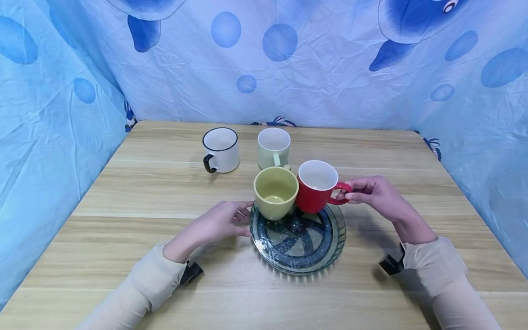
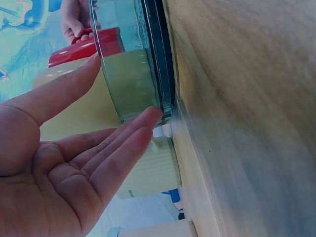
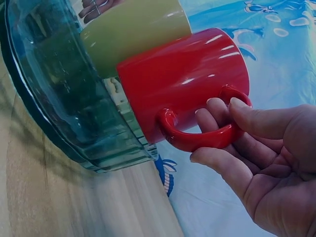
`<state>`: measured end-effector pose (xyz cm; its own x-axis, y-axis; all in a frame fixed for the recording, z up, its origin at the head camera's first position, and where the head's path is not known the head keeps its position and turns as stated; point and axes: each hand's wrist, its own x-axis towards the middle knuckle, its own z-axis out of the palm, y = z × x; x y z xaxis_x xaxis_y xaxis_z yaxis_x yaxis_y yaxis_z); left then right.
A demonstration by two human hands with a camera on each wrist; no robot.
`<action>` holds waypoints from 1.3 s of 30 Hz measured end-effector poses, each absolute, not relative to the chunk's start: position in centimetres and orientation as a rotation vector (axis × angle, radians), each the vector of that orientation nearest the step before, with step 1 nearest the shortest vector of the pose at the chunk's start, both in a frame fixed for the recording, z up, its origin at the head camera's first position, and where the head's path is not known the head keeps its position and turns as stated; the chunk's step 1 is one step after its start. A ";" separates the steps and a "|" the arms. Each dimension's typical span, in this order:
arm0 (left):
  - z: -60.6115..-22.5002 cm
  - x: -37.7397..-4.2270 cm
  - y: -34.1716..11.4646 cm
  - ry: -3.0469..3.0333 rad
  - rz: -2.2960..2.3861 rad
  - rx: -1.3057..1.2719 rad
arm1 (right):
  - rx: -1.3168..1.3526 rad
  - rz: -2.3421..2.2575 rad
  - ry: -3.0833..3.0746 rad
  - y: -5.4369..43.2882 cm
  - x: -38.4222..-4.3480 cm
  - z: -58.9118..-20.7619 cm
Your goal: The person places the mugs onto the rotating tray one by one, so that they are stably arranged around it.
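A round clear glass dish (image 1: 298, 256) with a dark patterned base lies on the table. A yellow-green mug (image 1: 275, 195) stands at its far left side, handle pointing away. My right hand (image 1: 381, 197) pinches the handle of a red mug (image 1: 311, 197) with a white inside; in the right wrist view my fingers curl through the handle. That red mug is upright at the dish's far right rim, beside the yellow-green one. On the left, my left hand (image 1: 220, 222) touches the dish's side with nearly straight fingers (image 2: 123, 153), the thumb near its upper rim.
Behind the dish stands a pale green mug (image 1: 273, 153), close to the yellow-green one. Left of it is a white mug (image 1: 224, 158) with a black rim and handle. Blue printed cloth (image 1: 264, 59) hangs around the wooden table (image 1: 165, 192).
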<state>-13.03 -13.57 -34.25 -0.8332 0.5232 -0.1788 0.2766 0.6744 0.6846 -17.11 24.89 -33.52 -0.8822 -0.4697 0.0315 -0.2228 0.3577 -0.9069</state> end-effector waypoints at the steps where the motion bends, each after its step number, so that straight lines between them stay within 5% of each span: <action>1: -34.2 -13.0 -13.6 2.532 0.944 0.627 | -0.625 -1.536 2.386 24.9 -17.1 -33.6; 39: -34.2 -13.0 -13.3 2.512 0.946 0.629 | -0.592 -1.475 2.402 23.6 -17.9 -35.9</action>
